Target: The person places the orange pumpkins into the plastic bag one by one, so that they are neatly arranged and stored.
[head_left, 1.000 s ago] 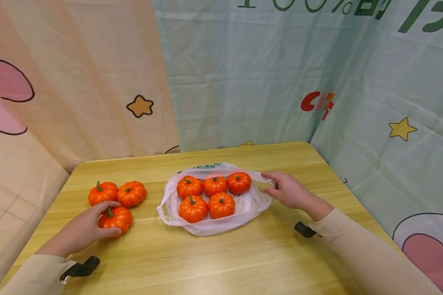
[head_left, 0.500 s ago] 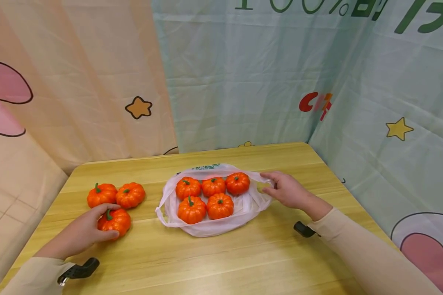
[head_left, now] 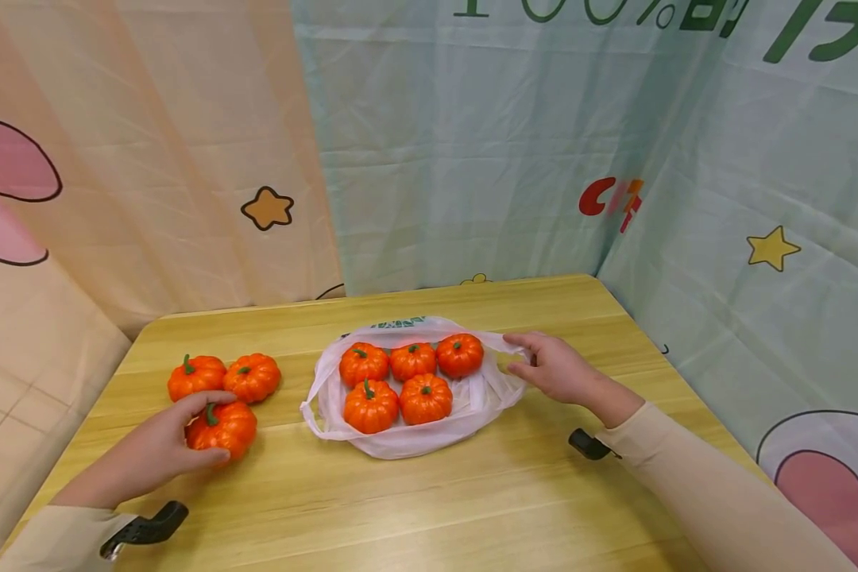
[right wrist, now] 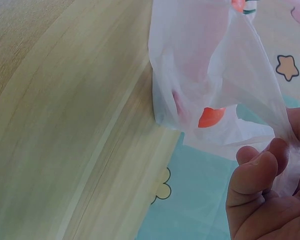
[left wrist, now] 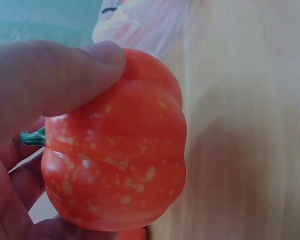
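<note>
My left hand grips a small orange pumpkin with a green stem, thumb on the near side and fingers round the far side. In the left wrist view, this pumpkin shows pale speckles, and a shadow falls on the table beside it. Just behind it lie two more pumpkins, one at the left and one at the right. A white plastic bag stands open mid-table with several pumpkins inside. My right hand pinches the bag's right handle, and the handle is stretched taut in the right wrist view.
The wooden table has its back edge against a printed curtain. Another curtain face runs along the right side. Black wrist mounts sit at both sleeves.
The left hand has raised the held pumpkin slightly and shifted it a little. The right hand and the bag keep their place; the head view has drifted slightly.
</note>
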`<state>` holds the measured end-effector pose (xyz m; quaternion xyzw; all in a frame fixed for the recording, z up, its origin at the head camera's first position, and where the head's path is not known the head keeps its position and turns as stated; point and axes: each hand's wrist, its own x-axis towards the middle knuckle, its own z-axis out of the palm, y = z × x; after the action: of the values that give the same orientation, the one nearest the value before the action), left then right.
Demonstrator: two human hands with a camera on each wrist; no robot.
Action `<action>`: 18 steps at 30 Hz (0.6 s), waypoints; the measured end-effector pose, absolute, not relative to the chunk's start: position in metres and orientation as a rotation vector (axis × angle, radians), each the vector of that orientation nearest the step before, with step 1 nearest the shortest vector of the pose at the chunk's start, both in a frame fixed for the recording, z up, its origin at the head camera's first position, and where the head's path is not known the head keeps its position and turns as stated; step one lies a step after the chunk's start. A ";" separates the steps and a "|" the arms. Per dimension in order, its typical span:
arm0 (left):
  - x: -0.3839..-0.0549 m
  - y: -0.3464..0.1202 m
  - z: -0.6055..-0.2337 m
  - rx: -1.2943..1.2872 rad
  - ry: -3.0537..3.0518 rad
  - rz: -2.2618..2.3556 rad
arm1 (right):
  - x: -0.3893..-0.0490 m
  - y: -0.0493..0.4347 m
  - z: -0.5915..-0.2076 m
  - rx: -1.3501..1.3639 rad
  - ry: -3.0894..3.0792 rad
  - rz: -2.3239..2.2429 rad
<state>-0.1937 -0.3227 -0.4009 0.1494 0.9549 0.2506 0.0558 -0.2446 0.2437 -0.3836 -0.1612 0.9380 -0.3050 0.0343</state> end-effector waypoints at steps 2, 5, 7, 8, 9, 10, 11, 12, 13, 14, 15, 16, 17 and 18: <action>-0.194 -0.319 -0.398 0.474 2.893 0.773 | -0.244 0.244 -0.384 -0.496 2.884 -0.936; -0.194 -0.310 -0.392 0.501 2.881 0.805 | -0.244 0.243 -0.384 -0.493 2.882 -0.935; -0.195 -0.303 -0.387 0.524 2.864 0.839 | -0.244 0.243 -0.384 -0.493 2.879 -0.939; -0.195 -0.299 -0.384 0.534 2.857 0.857 | -0.244 0.243 -0.384 -0.494 2.878 -0.941; -0.196 -0.295 -0.381 0.544 2.851 0.873 | -0.244 0.243 -0.384 -0.492 2.877 -0.942; -0.197 -0.291 -0.379 0.557 2.847 0.885 | -0.244 0.243 -0.384 -0.490 2.877 -0.942; -0.198 -0.287 -0.376 0.569 2.842 0.899 | -0.244 0.243 -0.384 -0.489 2.875 -0.943; -0.200 -0.283 -0.373 0.581 2.834 0.916 | -0.243 0.243 -0.384 -0.486 2.874 -0.945; -0.201 -0.278 -0.370 0.598 2.829 0.929 | -0.243 0.242 -0.384 -0.483 2.872 -0.945; -0.202 -0.274 -0.367 0.610 2.824 0.941 | -0.243 0.242 -0.384 -0.477 2.871 -0.947; -0.204 -0.269 -0.365 0.623 2.820 0.953 | -0.243 0.242 -0.383 -0.475 2.870 -0.948; -0.206 -0.265 -0.362 0.640 2.807 0.972 | -0.243 0.242 -0.383 -0.473 2.868 -0.950; -0.208 -0.260 -0.360 0.646 2.786 1.001 | -0.243 0.242 -0.384 -0.475 2.867 -0.952; -0.210 -0.256 -0.358 0.661 2.772 1.017 | -0.243 0.242 -0.384 -0.472 2.866 -0.955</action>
<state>-0.2096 -0.2555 -0.3578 0.2182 0.9146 0.3354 0.0581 -0.2432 0.2420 -0.3835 -0.1542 0.9365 -0.3121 0.0419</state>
